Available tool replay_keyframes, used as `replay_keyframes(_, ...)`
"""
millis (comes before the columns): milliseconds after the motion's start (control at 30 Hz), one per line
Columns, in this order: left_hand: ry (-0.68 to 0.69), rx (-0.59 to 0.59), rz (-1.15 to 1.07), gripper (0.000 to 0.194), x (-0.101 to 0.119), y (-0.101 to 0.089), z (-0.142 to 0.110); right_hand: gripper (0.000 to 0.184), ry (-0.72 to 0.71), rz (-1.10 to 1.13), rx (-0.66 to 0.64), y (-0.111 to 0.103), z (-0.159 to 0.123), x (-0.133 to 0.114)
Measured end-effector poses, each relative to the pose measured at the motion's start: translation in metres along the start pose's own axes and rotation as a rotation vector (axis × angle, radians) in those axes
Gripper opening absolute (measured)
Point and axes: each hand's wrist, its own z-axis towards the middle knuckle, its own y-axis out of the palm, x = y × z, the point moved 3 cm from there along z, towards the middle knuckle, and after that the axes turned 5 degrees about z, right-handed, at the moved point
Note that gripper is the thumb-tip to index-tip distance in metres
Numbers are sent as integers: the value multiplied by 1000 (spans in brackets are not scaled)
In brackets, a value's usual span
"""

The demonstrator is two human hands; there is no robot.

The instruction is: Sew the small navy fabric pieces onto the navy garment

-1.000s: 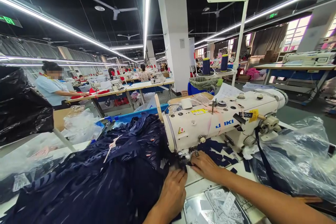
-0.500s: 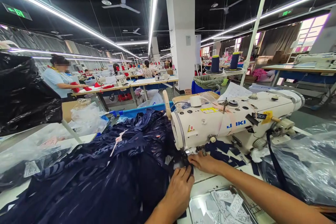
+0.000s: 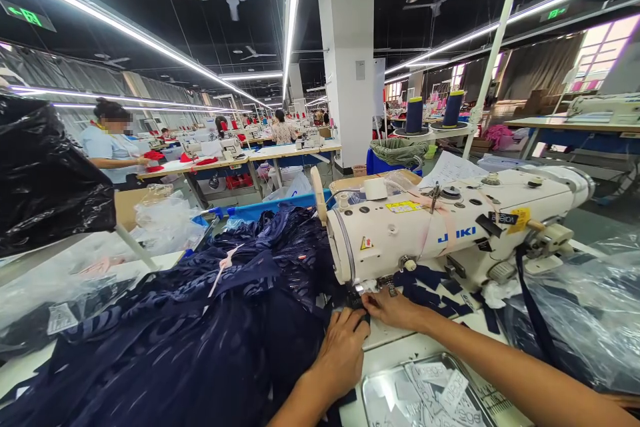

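Fingers (image 3: 349, 321) at sewing machine (image 3: 465, 212) (JUKI lettering (image 3: 468, 231)), printed labels (image 3: 454, 387)

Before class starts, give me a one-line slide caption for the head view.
Left hand and right hand at a sewing machine, navy cloth heaped alongside.

From here I see two bare forearms reaching in from the near edge of the pale, flat sewing table (image 3: 383, 345), hands almost meeting. The bare left hand (image 3: 343, 347) lies back uppermost, its fingers bent forward and close together. The bare right hand (image 3: 393, 310) ends a long forearm slanting in from the right, fingers pointing left (whether they pinch, I can't make out), just beside the left fingertips.
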Motion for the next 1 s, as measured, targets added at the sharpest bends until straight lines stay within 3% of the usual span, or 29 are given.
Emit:
replay_keyframes(67,11,25,-14,37,-1,1,-1,21,-43,-31,13,-5,-4,-4)
replay_keyframes(233,69,87,-13,39,-1,3,-6,23,-372,-190,27,-12,-18,-14)
replay_keyframes(300,83,108,-6,39,0,2,-6,27,-432,-206,63,-14,-22,-14)
replay_keyframes(600,60,107,24,40,1,1,1,38,-421,-236,102,-13,-17,-5)
replay_keyframes(1000,17,72,139,39,3,12,5,44,-384,-196,-4,-16,-13,0)
